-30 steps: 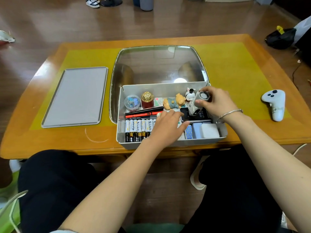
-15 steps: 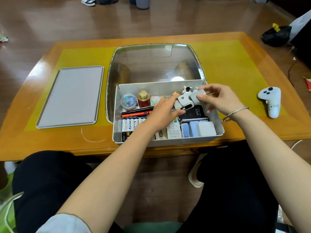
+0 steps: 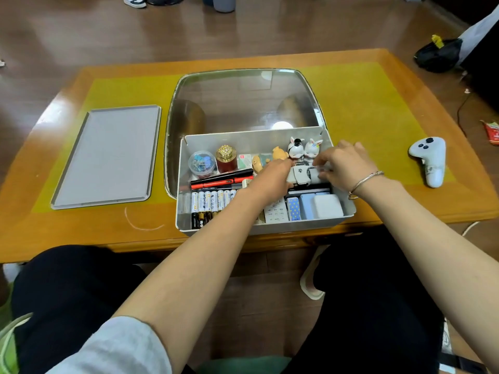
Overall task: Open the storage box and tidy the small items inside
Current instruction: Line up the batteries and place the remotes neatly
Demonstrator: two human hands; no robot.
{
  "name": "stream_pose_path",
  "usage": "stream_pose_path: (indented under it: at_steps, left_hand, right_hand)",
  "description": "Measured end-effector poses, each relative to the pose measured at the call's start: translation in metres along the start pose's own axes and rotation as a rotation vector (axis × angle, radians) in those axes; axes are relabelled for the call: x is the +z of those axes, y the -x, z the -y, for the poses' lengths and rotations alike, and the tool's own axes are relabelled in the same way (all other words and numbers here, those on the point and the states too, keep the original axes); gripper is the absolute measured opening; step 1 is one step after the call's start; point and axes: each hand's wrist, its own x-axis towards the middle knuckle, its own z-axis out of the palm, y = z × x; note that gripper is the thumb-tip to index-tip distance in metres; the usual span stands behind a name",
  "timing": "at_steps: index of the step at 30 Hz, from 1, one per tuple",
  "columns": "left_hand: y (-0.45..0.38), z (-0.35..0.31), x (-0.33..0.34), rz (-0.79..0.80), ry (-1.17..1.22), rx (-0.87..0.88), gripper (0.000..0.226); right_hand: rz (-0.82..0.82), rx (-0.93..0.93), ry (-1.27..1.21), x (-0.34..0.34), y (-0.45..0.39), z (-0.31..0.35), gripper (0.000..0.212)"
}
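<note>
Glossy brown wood-plank floor [image 3: 270, 31] all round, soft glare patches. Orange-brown lacquered wooden counter [image 3: 81, 230] with raised edge and yellow-green inlay top [image 3: 359, 103]; glass pane in its middle reflects a round light spot [image 3: 281, 125]. Black bag [image 3: 437, 55] on floor far right, dark cable [image 3: 462, 106] beside it. Sneakers [image 3: 135, 0] at top edge.

I see a wooden table [image 3: 364, 74] with a yellow mat [image 3: 359, 103]; on it lie a grey lid [image 3: 108, 155], the open box [image 3: 270, 228] and a white controller [image 3: 429, 160].
</note>
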Motion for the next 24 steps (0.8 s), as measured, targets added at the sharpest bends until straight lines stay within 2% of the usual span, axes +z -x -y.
stream_pose_path:
  at_steps: [7, 13, 15, 18, 21, 24]
  left_hand:
    - [0.016, -0.001, 0.001, -0.045, -0.025, 0.084, 0.065]
    - [0.027, -0.006, -0.004, -0.031, -0.078, 0.08, 0.055]
    - [0.037, -0.004, -0.015, -0.162, 0.009, 0.039, 0.044]
    - [0.059, 0.011, -0.043, -0.472, 0.11, -0.088, 0.03]
    - [0.085, 0.044, -0.075, -0.741, 0.011, -0.244, 0.031]
    - [0.105, 0.085, -0.095, -0.869, -0.149, -0.434, 0.036]
  right_hand:
    - [-0.047, -0.007, 0.15, 0.006, 0.004, 0.005, 0.02]
    - [-0.071, 0.021, 0.13, 0.008, 0.01, 0.011, 0.025]
    - [-0.121, 0.035, 0.071, 0.008, 0.014, 0.013, 0.026]
    - [-0.185, 0.089, -0.014, 0.01, 0.019, 0.018, 0.036]
    - [-0.122, 0.179, -0.06, 0.013, 0.02, 0.029, 0.046]
    - [-0.04, 0.242, -0.094, 0.017, 0.018, 0.036, 0.047]
